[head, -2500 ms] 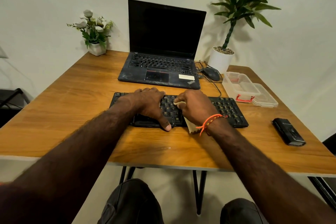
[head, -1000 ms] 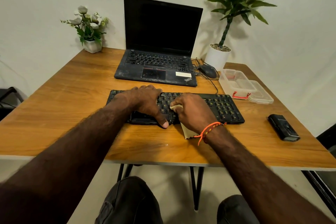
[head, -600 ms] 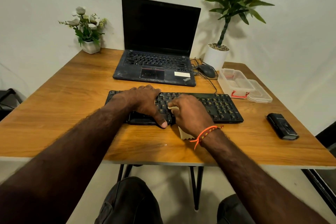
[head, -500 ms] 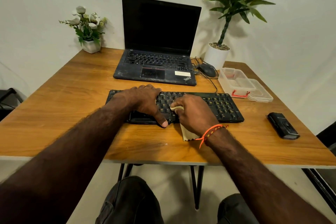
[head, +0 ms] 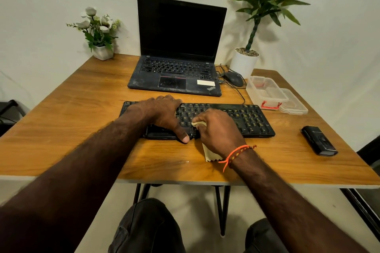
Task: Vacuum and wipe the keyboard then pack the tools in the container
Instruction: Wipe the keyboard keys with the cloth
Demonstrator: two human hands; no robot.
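A black keyboard (head: pixel 248 118) lies across the middle of the wooden table (head: pixel 72 121). My left hand (head: pixel 162 114) rests on the keyboard's left half, fingers curled over its far edge and thumb at its near edge. My right hand (head: pixel 219 130) grips a pale yellow cloth (head: pixel 209 155) and presses it onto the keys at the keyboard's middle; the cloth's tail hangs onto the table under my wrist. A small black handheld vacuum (head: pixel 318 140) lies at the right. A clear plastic container (head: pixel 266 92) with a red clasp stands open beside its lid (head: pixel 295 102).
An open black laptop (head: pixel 176 72) sits behind the keyboard, with a black mouse (head: pixel 233 78) and its cable to the right. A white flower pot (head: pixel 102 51) stands back left, a potted green plant (head: pixel 244 61) back right. My knees show below the table's front edge.
My right hand with the cloth has rubbed back and forth in small strokes over the keyboard's middle. My left hand has kept its hold on the keyboard's left half.
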